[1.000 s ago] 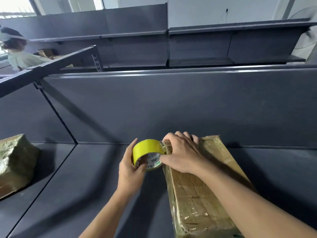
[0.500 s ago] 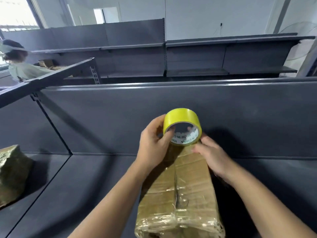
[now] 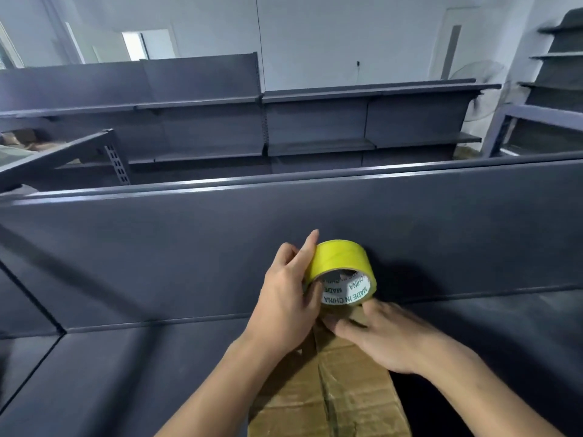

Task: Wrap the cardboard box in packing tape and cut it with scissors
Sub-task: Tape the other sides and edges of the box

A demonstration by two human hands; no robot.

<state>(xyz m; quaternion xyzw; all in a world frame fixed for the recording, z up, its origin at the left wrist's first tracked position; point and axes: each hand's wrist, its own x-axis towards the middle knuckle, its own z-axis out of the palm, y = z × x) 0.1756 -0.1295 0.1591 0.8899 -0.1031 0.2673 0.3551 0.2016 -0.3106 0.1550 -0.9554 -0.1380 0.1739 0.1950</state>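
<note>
1. Head view, main action. The left grip (image 3: 284, 298) is holding the tape roll (image 3: 342, 269): thumb lying over the near rim, fingers curling round the yellow outer face, index finger pointing up along the roll's left side.
2. The roll is hanging tilted, its open core facing the camera. Green print reading "MADE IN CHINA" is showing on the white core.
3. The roll is sitting at the far end of the cardboard box (image 3: 347, 395), just above it. Cannot tell whether its lower rim is touching the cardboard.
4. The right grip (image 3: 378, 339) is lying unclenched on the box's top near that far end, fingers (image 3: 344, 328) fairly straight and pointing left, just under the roll. The fingers are blurring, so finer contact cannot be read.
5. The box is lying lengthwise away from the camera on a dark grey shelf (image 3: 126, 373), its near end running off the bottom edge. Its brown surface is looking glossy and wrinkled under tape.
6. Surroundings. A grey back panel (image 3: 189, 247) is rising behind the shelf, close behind the roll. More grey shelving (image 3: 315, 121) is standing beyond it, against a white wall (image 3: 315, 42). A pale fan (image 3: 482, 86) is showing at far right.
</note>
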